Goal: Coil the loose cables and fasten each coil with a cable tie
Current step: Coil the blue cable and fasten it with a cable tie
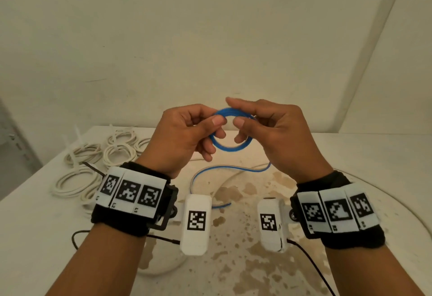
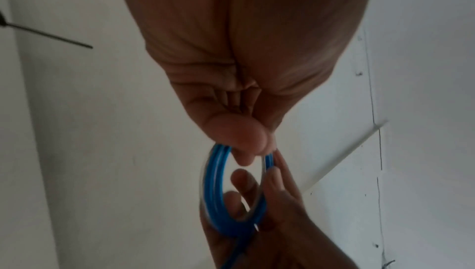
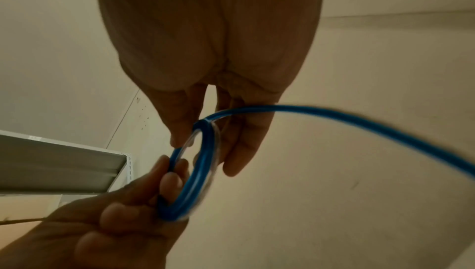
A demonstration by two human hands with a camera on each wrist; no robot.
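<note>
Count: one blue cable [image 1: 230, 148], partly wound into one small coil with its tail trailing onto the tabletop [image 1: 364, 155]. White cable coils [image 1: 77, 179] at the tabletop's left edge: at least six, some cut off behind the left wristband, so no exact total. Two hands, two wristbands.
</note>
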